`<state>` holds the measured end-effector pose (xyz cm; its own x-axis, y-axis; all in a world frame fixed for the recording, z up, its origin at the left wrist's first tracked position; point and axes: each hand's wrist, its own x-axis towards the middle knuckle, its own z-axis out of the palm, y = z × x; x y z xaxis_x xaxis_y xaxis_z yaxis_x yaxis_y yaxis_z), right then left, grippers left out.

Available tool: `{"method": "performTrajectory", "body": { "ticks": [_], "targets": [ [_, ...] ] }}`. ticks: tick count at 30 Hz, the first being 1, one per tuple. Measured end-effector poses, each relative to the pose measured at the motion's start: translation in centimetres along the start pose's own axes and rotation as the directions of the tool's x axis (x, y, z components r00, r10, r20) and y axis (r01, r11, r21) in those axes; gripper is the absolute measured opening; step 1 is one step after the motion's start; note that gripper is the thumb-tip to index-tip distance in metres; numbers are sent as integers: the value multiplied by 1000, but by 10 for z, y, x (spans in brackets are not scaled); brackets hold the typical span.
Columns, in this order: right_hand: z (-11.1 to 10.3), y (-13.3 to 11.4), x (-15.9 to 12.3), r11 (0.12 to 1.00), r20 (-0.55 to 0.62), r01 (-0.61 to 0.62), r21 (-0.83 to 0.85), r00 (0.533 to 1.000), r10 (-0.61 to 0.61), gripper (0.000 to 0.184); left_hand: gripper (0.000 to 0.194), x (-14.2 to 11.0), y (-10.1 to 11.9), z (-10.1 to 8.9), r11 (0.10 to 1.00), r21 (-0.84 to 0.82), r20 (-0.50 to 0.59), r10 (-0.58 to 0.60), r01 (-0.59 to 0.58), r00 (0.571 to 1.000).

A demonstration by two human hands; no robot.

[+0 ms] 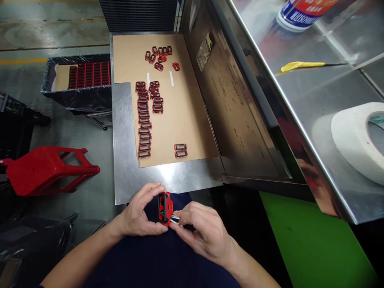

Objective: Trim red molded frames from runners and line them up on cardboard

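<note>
The **left hand** (pixel 136 212) and the **right hand** (pixel 204 234) are held low, above the person's dark lap, and both are closed around one **red frame** (pixel 165 208). The left hand's fingers wrap the frame from its left side. The right hand's fingers pinch a short **metal pin** (pixel 175 219), which sits at the right edge of the frame, so the grip of both hands is tight and nothing stands between them and the frame.

In front of the hands is a steel **worktop** (pixel 126 168) with a **cardboard sheet** (pixel 180 116) on it. Many more **red frames** (pixel 144 120) lie on the cardboard: long columns near the middle, two frames near the front corner, and a loose group at the far end. Two white strips lie there also.

On the right, a steel shelf carries a **tape roll** (pixel 358 138), a **yellow tool** (pixel 300 66) and a **can** (pixel 306 14). Below it is a **green mat** (pixel 309 244).

On the left, a black-lined **crate** (pixel 81 96) holds rows of red frames, and a **red stool** (pixel 49 170) lies tipped on the concrete floor.
</note>
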<state>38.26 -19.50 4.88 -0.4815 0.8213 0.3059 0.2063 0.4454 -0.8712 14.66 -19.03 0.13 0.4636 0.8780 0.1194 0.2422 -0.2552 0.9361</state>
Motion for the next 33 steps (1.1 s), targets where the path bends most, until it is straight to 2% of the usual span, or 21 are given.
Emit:
{"method": "performTrajectory", "body": {
  "ticks": [4, 6, 9, 11, 14, 16, 19, 22, 24, 26, 28, 30, 33],
  "targets": [
    [3, 4, -5, 990, -121, -133, 40, 983, 137, 15, 81, 2, -3, 1, 998, -51, -34, 36, -38, 999],
    [1, 7, -8, 974, -109, -212, 78, 969, 220, 15, 82, 5, -6, 1, 995, -78, -44, 59, -62, 997],
    [-6, 15, -12, 913, -19, -343, 222, 934, 356, 8, 83, 8, -11, 1, 991, -101, -50, 81, -86, 995],
    [-15, 21, -16, 840, 105, -456, 294, 889, 446, 8, 83, 11, -14, 2, 994, -88, -54, 64, -69, 997],
    [-29, 31, -28, 746, 284, -629, 221, 773, 567, 9, 81, 17, -16, 5, 1000, 14, -44, -1, 2, 999],
    [-36, 36, -37, 700, 293, -698, 152, 708, 642, 10, 77, 29, -21, 9, 989, 128, -41, -62, 67, 997],
    [-41, 43, -51, 653, 171, -740, 162, 673, 720, 14, 64, 75, -44, 14, 921, 338, -137, -153, 192, 979],
    [-41, 48, -57, 639, 74, -746, 186, 659, 748, 21, 57, 156, -84, 11, 753, 524, -342, -242, 397, 908],
    [-41, 50, -60, 641, 45, -746, 178, 657, 752, 25, 60, 215, -112, 2, 600, 579, -481, -294, 551, 826],
    [-41, 52, -65, 645, 27, -744, 174, 658, 752, 29, 62, 262, -136, -7, 455, 589, -594, -317, 668, 740],
    [-42, 56, -74, 654, 11, -734, 185, 667, 745, 33, 65, 290, -154, -15, 350, 576, -668, -319, 739, 672],
    [-42, 61, -83, 675, -19, -710, 201, 686, 727, 38, 69, 303, -164, -21, 296, 552, -714, -315, 780, 625],
    [-41, 68, -91, 701, -72, -681, 212, 704, 706, 43, 72, 308, -168, -29, 277, 527, -743, -308, 804, 594]
  ]
}}
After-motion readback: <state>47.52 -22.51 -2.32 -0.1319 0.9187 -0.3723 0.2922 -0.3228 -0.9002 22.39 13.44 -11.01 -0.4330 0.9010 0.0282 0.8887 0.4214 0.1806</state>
